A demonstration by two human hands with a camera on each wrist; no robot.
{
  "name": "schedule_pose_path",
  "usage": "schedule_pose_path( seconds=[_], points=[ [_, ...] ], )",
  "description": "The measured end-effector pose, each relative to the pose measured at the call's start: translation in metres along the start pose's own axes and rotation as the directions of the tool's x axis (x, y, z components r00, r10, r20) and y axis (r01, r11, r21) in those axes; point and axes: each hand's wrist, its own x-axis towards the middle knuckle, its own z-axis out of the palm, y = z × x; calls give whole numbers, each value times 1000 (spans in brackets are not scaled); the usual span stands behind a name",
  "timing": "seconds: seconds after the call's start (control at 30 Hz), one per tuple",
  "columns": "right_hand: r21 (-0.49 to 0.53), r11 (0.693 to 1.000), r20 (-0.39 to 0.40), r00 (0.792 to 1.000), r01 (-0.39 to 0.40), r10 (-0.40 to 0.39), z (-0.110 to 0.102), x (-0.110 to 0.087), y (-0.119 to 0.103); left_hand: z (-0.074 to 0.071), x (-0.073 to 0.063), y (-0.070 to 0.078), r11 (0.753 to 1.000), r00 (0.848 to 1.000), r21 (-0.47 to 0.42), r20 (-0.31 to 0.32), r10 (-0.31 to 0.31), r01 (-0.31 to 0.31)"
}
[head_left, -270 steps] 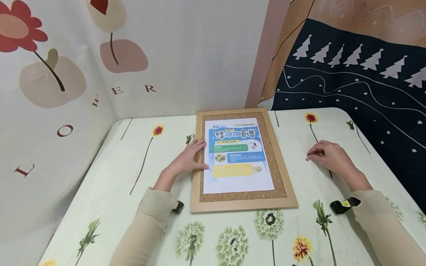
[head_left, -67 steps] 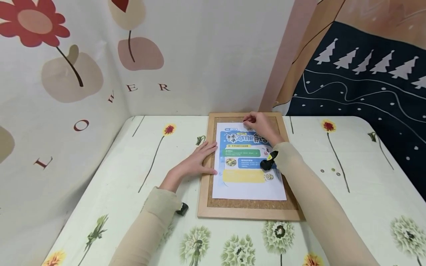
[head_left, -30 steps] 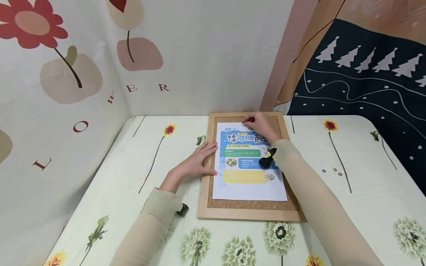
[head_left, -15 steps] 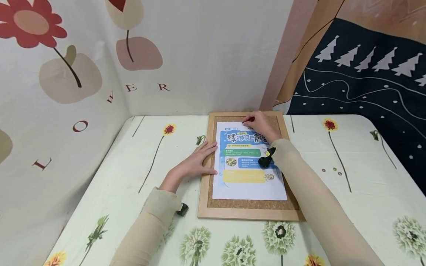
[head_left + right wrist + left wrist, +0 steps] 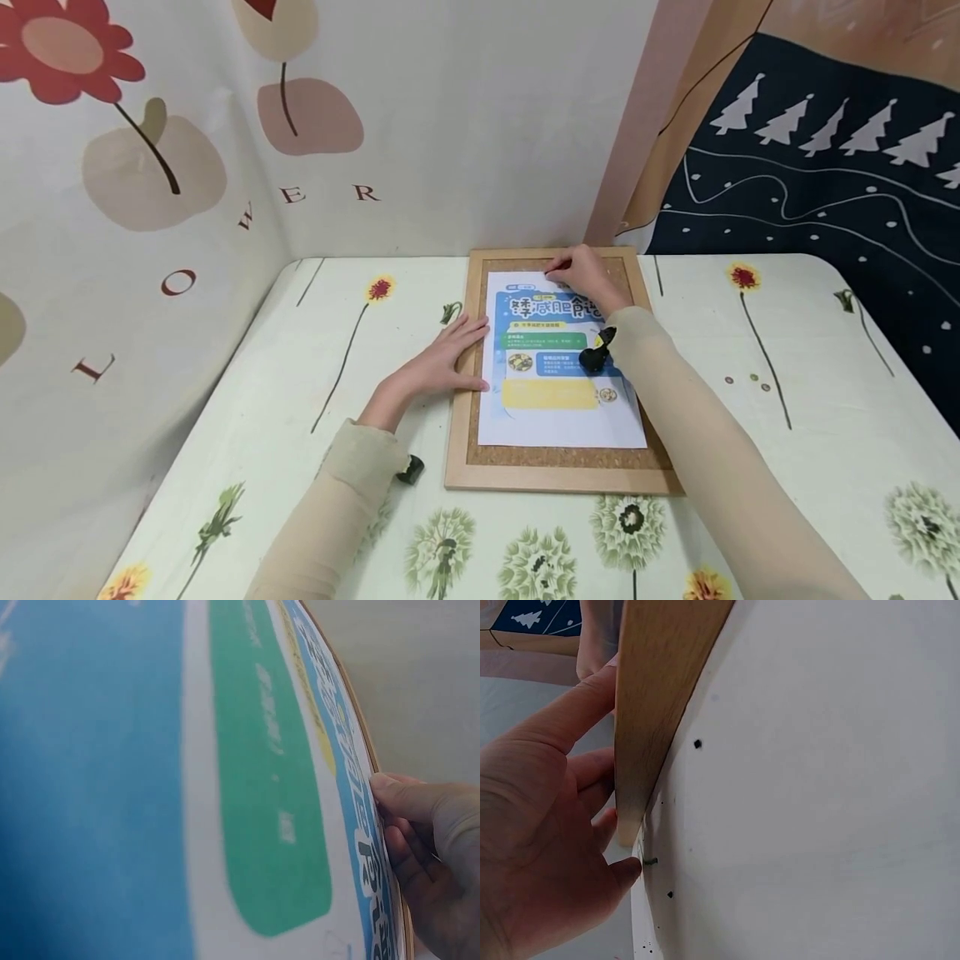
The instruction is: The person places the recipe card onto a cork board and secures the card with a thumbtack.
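A wood-framed corkboard (image 5: 562, 480) lies on the table, bearing a printed poster sheet (image 5: 525, 429) in blue, green and yellow. My left hand (image 5: 435, 362) is spread over the board's left edge, fingertips and thumb reaching the sheet's margin. In the left wrist view, the frame's wooden side (image 5: 649, 690) runs beside the left fingers. My right hand (image 5: 588, 279) is at the sheet's top edge, thumb and fingers pinched together on a small thumbtack that they hide. From the right wrist view, the right thumb (image 5: 405, 796) bears against the sheet's top near the frame.
Several small round thumbtacks, one of them here (image 5: 729, 380), lie on the flowered tablecloth (image 5: 817, 450) right of the board. A white printed curtain (image 5: 450, 125) stands behind the board; a dark cloth with trees (image 5: 810, 183) hangs at the right.
Since the oldest frame, my right hand has carried a thumbtack from the table at right to the sheet's top edge. Over the last two seconds both hands have stayed nearly still.
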Motion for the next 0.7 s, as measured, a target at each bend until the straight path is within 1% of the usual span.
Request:
schedule_pose_path(
  seconds=[0.2,0.4,0.53,0.7],
  points=[
    [3,1000,7,1000,11,-11,0,2,0,-2,0,1,1000,1000,4,0,5,-5],
    [53,998,36,999,-29,27,-1,-1,6,0,-1,0,1000,1000,-1,11,-3,3],
    [65,998,24,1000,-17,16,0,-2,6,1,-1,-1,1000,1000,-7,6,-4,4],
    [71,997,14,1000,-25,24,0,-1,5,1,0,-1,1000,1000,-5,4,0,0]
  ],
)
